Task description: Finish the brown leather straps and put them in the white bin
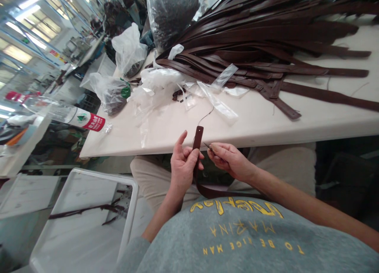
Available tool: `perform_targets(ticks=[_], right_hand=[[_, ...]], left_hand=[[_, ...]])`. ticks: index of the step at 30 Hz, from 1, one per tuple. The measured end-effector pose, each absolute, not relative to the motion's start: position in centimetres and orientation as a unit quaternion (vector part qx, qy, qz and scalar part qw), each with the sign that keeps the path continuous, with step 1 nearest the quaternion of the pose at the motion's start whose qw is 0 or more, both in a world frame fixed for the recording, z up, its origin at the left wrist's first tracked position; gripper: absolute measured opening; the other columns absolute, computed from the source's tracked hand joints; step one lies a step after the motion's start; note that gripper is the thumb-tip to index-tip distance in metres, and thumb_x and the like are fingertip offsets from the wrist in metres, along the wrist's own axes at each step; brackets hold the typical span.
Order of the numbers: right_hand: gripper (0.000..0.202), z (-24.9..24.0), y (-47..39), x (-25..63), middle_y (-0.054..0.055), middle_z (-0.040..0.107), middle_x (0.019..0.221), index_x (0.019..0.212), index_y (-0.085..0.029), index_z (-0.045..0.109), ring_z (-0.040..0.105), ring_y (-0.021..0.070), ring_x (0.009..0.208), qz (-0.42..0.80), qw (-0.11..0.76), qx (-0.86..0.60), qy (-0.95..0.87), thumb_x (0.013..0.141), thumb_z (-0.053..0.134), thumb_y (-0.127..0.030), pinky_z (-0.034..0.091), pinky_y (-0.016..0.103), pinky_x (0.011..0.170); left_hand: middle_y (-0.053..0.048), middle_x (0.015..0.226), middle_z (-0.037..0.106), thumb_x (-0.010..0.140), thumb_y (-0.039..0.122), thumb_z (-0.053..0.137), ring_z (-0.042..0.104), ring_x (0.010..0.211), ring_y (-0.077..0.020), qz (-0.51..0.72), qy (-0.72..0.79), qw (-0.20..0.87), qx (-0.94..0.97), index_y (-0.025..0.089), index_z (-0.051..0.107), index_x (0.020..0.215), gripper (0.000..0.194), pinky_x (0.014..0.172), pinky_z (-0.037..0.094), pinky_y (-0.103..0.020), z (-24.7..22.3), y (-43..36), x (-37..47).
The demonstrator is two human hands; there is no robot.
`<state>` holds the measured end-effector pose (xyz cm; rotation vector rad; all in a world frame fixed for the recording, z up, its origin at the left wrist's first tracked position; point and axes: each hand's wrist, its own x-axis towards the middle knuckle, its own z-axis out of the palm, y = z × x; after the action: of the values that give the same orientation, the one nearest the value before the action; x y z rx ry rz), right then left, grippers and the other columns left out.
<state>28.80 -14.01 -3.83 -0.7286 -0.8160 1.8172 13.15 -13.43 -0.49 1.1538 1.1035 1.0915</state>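
Observation:
My left hand (185,164) pinches a dark brown leather strap (197,138) between thumb and fingers, its holed end pointing up past the table's front edge. The rest of the strap curves down and runs right across my lap. Just right of it, my right hand (226,158) is closed on a thin, dark pointed tool (207,146), whose tip is close to the strap. A fine dark thread (206,115) rises from near the strap's end onto the table.
Many brown straps (251,68) lie across the white table (171,127). Plastic wrappers (220,103), filled bags (130,52) and a red-labelled bottle (71,114) are at the left and middle. A white tray (134,198) with brown strips stands low on the left.

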Motion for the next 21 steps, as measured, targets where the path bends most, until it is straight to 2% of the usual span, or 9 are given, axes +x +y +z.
perform_targets(ticks=[10,16,21], right_hand=[[0.057,-4.2,-14.0,29.5,-0.007,0.032,0.055,0.062,-0.017,0.044,0.018,0.0032,0.042,0.741,0.522,-0.296,-0.303,0.082,0.073,-0.062,0.010,0.022,0.038],[0.055,-3.9,-14.1,30.1,-0.005,0.041,0.057,0.075,-0.015,0.057,0.021,0.0028,0.041,0.715,0.538,-0.352,-0.275,0.076,0.075,-0.068,0.010,0.020,0.039],[0.056,-4.7,-14.0,31.1,-0.003,0.041,0.057,0.074,-0.016,0.062,0.029,0.0068,0.047,0.609,0.555,-0.430,-0.369,0.079,0.070,-0.071,0.014,0.022,0.040]], left_hand=[[0.006,0.070,0.065,0.087,0.038,0.071,0.054,0.044,-0.0047,0.470,0.467,0.571,0.485,0.025,0.037,0.150,0.073,0.047,0.047,-0.016,-0.7,-13.2,13.0],[0.005,0.071,0.064,0.089,0.038,0.069,0.054,0.047,-0.0050,0.471,0.439,0.614,0.456,0.024,0.041,0.147,0.066,0.049,0.047,-0.016,-0.7,-13.0,13.1],[0.005,0.069,0.062,0.086,0.042,0.072,0.051,0.045,-0.0052,0.469,0.447,0.621,0.442,0.024,0.043,0.146,0.069,0.049,0.046,-0.017,-0.7,-12.7,13.0]])
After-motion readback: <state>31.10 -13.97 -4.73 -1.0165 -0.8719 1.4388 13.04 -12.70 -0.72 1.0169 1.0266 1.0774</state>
